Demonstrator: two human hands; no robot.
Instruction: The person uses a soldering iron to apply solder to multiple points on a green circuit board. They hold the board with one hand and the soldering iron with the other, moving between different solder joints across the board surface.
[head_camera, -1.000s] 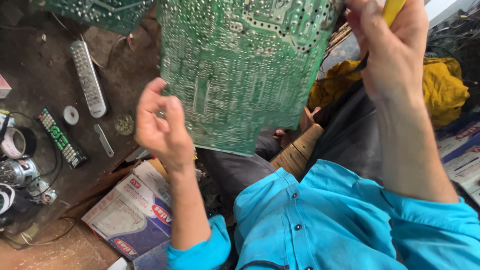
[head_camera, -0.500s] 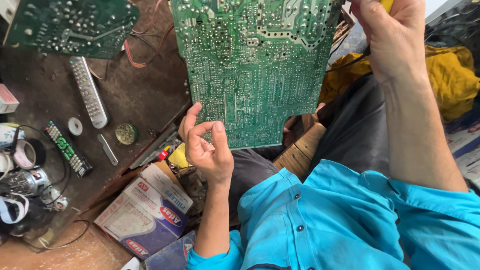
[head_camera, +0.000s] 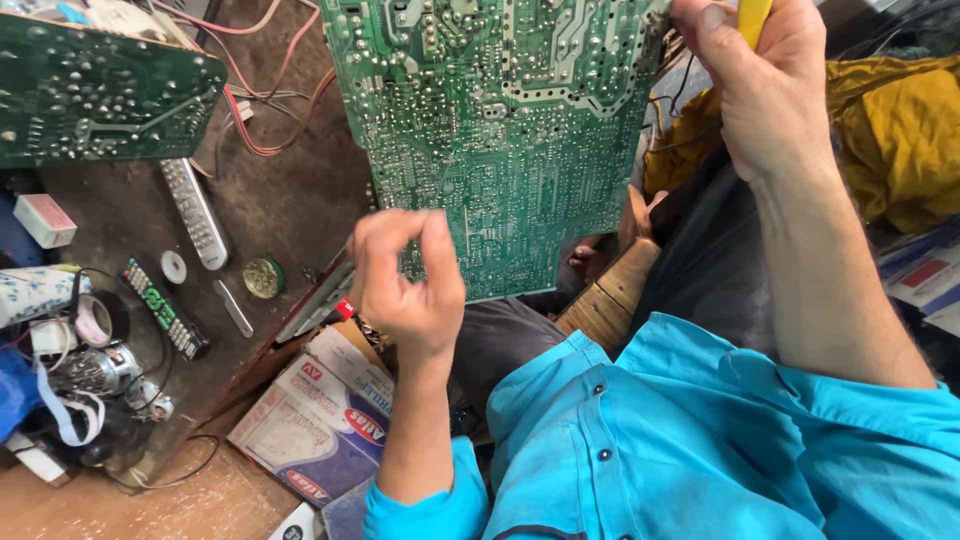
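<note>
Two hands work around one large green circuit board (head_camera: 500, 130), held up in front of the person with its solder side facing the camera; the board reaches from the top edge of the view down to its lower edge just above the person's lap, with its long axis running roughly up and down, tilted slightly. The right hand (head_camera: 765, 95) sits at the board's upper right corner, fingers clenched around a yellow tool handle (head_camera: 752, 18); whether those fingers also pinch the board's edge cannot be told, since the corner is hidden behind the hand. The left hand (head_camera: 405, 280) hangs at the board's lower left, just in front of its bottom corner; its fingers are curled loosely with thumb and forefinger drawn together, and nothing shows between them; it appears not to grip the board, though the fingertips lie very close to the surface. From the left fingers the board lies up and to the right, so the left hand is nearer the lower edge while the right hand commands the top. A second green circuit board (head_camera: 100, 95) lies well apart at the upper left; below it rest a grey remote control (head_camera: 195, 212) and a small round tin (head_camera: 262, 277) on the dark worktop (head_camera: 290, 190); a printed cardboard box (head_camera: 320, 420) lies beneath the left wrist.
</note>
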